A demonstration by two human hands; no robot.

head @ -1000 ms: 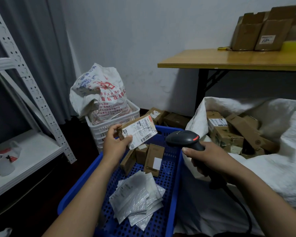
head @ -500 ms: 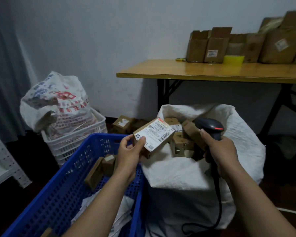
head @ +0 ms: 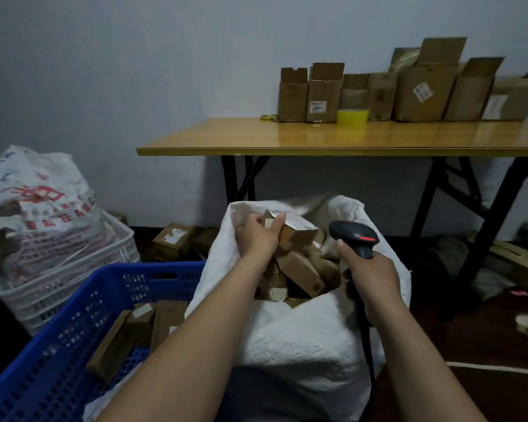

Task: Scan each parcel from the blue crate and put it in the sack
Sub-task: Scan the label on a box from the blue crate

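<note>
A white woven sack (head: pixel 290 333) stands open in front of me with several brown parcels inside. My left hand (head: pixel 256 236) reaches into its mouth and grips a small cardboard parcel (head: pixel 296 231) with a white label, held over the others. My right hand (head: pixel 371 272) holds a black barcode scanner (head: pixel 355 236) by its handle at the sack's right rim, its cable hanging down. The blue crate (head: pixel 58 354) sits at the lower left with a few brown boxes (head: pixel 153 322) inside it.
A white crate (head: pixel 73 269) holding a printed white bag (head: pixel 40 202) stands at the left. Behind the sack is a wooden table (head: pixel 348 141) on black legs, carrying open cartons (head: pixel 421 86) and yellow tape (head: pixel 352 116). Boxes (head: pixel 174 239) lie on the floor.
My left hand carried the labelled parcel from over the blue crate to the right and into the sack's mouth. The scanner hand moved along to the sack's right side. My view swung right.
</note>
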